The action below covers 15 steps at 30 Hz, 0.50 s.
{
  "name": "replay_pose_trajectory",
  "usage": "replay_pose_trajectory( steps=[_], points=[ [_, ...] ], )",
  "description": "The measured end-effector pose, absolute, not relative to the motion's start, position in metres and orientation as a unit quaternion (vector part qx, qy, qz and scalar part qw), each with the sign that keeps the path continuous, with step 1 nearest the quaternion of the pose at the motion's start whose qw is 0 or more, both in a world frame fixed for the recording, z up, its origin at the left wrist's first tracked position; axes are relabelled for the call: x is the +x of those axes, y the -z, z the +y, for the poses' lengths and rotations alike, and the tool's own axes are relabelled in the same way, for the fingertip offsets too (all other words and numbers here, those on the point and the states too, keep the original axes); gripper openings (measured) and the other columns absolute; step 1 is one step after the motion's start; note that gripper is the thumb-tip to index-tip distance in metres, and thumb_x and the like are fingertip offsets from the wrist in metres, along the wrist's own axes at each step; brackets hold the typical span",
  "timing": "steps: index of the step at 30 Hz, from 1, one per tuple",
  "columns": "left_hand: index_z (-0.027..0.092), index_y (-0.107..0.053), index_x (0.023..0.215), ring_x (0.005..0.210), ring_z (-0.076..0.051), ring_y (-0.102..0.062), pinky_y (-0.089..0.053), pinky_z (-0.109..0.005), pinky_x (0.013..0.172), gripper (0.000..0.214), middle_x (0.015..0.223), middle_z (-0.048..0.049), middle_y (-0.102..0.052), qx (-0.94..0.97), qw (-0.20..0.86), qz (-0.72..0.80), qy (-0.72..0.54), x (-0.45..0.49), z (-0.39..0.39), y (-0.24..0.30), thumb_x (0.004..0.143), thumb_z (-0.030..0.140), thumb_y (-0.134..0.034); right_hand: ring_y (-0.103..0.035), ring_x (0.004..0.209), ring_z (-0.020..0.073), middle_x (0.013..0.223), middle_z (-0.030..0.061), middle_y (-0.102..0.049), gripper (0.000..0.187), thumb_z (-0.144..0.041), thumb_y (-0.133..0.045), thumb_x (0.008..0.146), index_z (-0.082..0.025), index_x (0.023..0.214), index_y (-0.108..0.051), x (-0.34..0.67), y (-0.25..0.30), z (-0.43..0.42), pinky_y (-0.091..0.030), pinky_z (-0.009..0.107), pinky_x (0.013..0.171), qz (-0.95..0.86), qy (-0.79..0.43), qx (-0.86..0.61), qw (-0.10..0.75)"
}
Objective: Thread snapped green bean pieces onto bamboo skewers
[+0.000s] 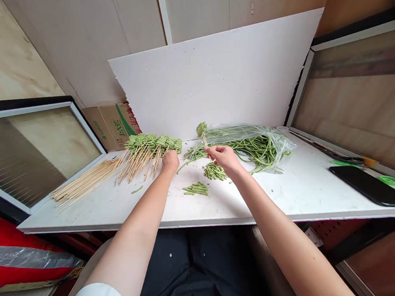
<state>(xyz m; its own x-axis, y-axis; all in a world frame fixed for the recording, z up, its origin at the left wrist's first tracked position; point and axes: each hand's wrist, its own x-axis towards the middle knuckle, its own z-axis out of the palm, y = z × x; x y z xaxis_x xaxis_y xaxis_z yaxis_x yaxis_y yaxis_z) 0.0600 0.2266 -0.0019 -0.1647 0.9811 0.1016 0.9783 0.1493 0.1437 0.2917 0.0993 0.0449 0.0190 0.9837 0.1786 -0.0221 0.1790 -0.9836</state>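
Observation:
My right hand (pixel 222 158) pinches the sticks of a green bean skewer (pixel 201 129) and holds it upright above the table, bean pieces at the top. At the right end of a pile of green bean skewers (pixel 145 144), my left hand (pixel 170 160) is curled, its fingertips hidden by the hand itself. Between and below the hands lie a heap of cut green beans (pixel 214 171) and a smaller group of bean pieces (pixel 195 189). Long whole green beans (pixel 262 149) spill from a clear plastic bag (pixel 282 152) beyond my right hand.
Bare bamboo skewers (pixel 87 180) lie at the left of the white table (pixel 175 213). A black phone (pixel 371 186), a green tape roll (pixel 389 180) and scissors (pixel 349 158) are at the right. Behind stand a cardboard box (pixel 108 125) and a white board (pixel 212 78).

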Motion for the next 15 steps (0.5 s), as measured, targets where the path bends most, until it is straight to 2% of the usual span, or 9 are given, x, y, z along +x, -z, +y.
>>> replay_pose_trajectory(
  steps=[7,11,15],
  points=[
    [0.009,-0.075,0.112,0.109,-0.032,-0.072,-0.056,-0.034,0.088,0.024,0.115,-0.0230,-0.076,0.628,-0.002,0.773,-0.095,0.0596,0.2281,-0.0021,0.093,0.006,-0.060,-0.046,0.062,0.0127,0.067,0.0027,-0.059,0.046,-0.055,-0.085,0.078,-0.019,0.060,-0.062,0.2944,-0.0409,0.1024,-0.035,0.026,0.051,-0.528,-0.459,-0.449,0.555],
    [0.009,-0.074,0.111,0.106,-0.031,-0.072,-0.056,-0.034,0.087,0.022,0.113,-0.0228,-0.076,0.628,0.014,0.771,-0.101,0.0607,0.2248,-0.0027,0.094,0.009,-0.060,-0.045,0.062,0.0119,0.071,0.0039,-0.061,0.048,-0.055,-0.085,0.079,-0.019,0.059,-0.061,0.2964,-0.0388,0.1055,-0.034,0.025,0.050,-0.527,-0.461,-0.442,0.561],
    [0.009,-0.072,0.113,0.113,-0.034,-0.069,-0.054,-0.037,0.091,0.021,0.121,-0.0249,-0.073,0.641,0.046,0.758,-0.111,0.0644,0.2199,-0.0042,0.098,0.016,-0.059,-0.042,0.059,0.0110,0.067,0.0029,-0.059,0.049,-0.055,-0.085,0.078,-0.019,0.057,-0.059,0.2959,-0.0393,0.1042,-0.033,0.025,0.050,-0.526,-0.462,-0.447,0.557]
  ],
)
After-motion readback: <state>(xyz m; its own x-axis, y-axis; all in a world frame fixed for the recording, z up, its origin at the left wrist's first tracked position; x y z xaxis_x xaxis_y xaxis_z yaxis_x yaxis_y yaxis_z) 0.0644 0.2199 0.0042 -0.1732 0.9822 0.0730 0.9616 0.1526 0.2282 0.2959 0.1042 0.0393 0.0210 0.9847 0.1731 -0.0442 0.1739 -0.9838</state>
